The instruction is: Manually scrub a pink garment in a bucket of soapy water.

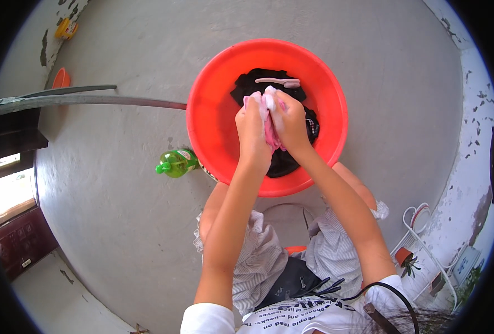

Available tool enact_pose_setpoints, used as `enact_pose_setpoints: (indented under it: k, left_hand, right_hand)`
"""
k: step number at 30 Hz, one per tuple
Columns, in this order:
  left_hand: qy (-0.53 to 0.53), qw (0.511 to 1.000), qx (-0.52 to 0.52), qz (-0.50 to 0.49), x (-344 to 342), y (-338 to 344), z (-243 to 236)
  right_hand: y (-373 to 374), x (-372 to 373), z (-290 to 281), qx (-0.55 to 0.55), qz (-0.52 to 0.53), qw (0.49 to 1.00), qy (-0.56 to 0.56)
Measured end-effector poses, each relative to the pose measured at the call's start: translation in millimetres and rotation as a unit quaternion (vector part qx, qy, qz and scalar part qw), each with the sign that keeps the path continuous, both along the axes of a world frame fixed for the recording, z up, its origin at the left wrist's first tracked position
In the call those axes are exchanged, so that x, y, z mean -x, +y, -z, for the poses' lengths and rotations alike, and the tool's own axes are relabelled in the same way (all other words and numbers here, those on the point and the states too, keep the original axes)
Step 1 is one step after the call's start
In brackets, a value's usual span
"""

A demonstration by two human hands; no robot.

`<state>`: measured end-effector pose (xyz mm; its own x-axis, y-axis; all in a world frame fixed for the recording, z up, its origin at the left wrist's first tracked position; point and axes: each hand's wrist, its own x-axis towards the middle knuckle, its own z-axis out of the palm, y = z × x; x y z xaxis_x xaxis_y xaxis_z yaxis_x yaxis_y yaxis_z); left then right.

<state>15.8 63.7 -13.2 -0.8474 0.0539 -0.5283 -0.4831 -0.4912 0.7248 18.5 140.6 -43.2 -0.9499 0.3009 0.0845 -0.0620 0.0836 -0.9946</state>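
Note:
Both of my hands are over a round orange-red basin (pixel 200 103) on the floor between my knees. My left hand (pixel 251 129) and my right hand (pixel 291 126) press together, closed around a bunched pink cloth (pixel 270 132). White suds cover the fingers and part of the cloth. Beneath them in the basin lies dark, black fabric (pixel 248 83), some of it hidden by my hands. A pale pink brush (pixel 279 82) rests on that fabric, beyond my fingertips.
Left of the basin lies a green bottle (pixel 178 162) with a green cap. Long grey bars (pixel 96 101) reach in from the left toward the rim. A white rack (pixel 425 250) with a potted plant (pixel 404 256) stands at the lower right. A yellow container (pixel 66 29) sits far left.

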Motion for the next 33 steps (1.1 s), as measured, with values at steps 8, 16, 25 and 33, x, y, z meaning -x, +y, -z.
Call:
enact_pose_setpoints:
  k: [8,16,25,33]
  left_hand:
    - [-0.030,0.999,-0.013,0.009,7,-6,-2]
    - [0.005,0.999,-0.035,0.018,7,-13,3]
    - [0.008,0.998,-0.053,-0.029,-1,4,-9]
    - [-0.017,0.998,-0.062,-0.009,12,-16,12]
  right_hand:
    - [-6,-12,-10,-0.091,0.014,0.996,0.019]
    - [-6,-15,-11,-0.195,-0.053,0.976,0.077]
    - [1,-4,-5,-0.108,0.013,0.994,0.003]
    - [-6,-14,-11,-0.261,-0.041,0.948,0.178]
